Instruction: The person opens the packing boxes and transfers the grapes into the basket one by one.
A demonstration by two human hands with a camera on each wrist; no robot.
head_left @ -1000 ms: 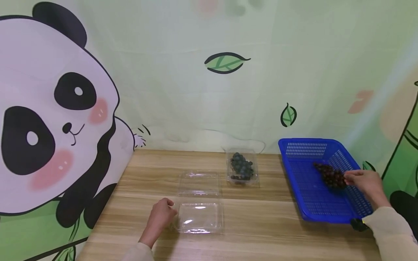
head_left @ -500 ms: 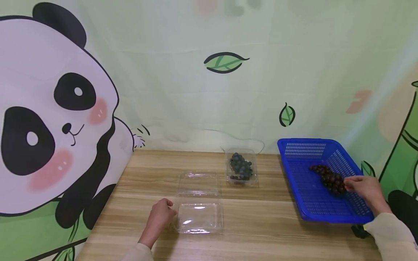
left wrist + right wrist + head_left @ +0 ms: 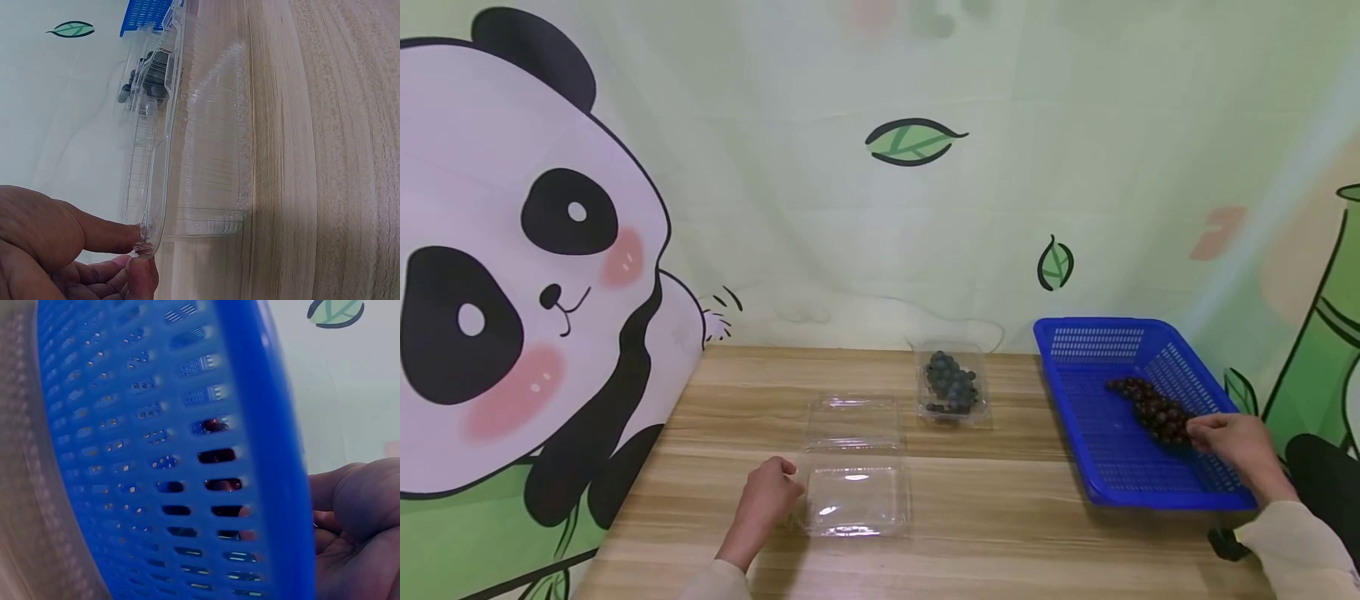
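Observation:
In the head view, my left hand (image 3: pixel 769 500) is at the left edge of an opened clear plastic clamshell box (image 3: pixel 859 504) on the table. The left wrist view shows thumb and finger pinching a corner of that box's rim (image 3: pixel 164 169). Inside a blue mesh basket (image 3: pixel 1086 467) to the right lies a bunch of dark red grapes (image 3: pixel 1157 414). My right hand (image 3: pixel 1236 442) reaches over the basket's right side and pinches the near end of the bunch. From the right wrist, the basket wall (image 3: pixel 256 425) hides most of the grapes and the fingertips of the right hand (image 3: pixel 365 525).
A second clear box (image 3: pixel 983 400) with dark blue-black grapes (image 3: pixel 951 382) stands at the back of the wooden table (image 3: pixel 1000 533), between the open clamshell and the basket. A panda-printed cloth (image 3: pixel 820 225) hangs behind the table.
My right hand has come slightly lower and nearer, and the red grape bunch has shifted a little in the basket. The left hand stays at the clamshell.

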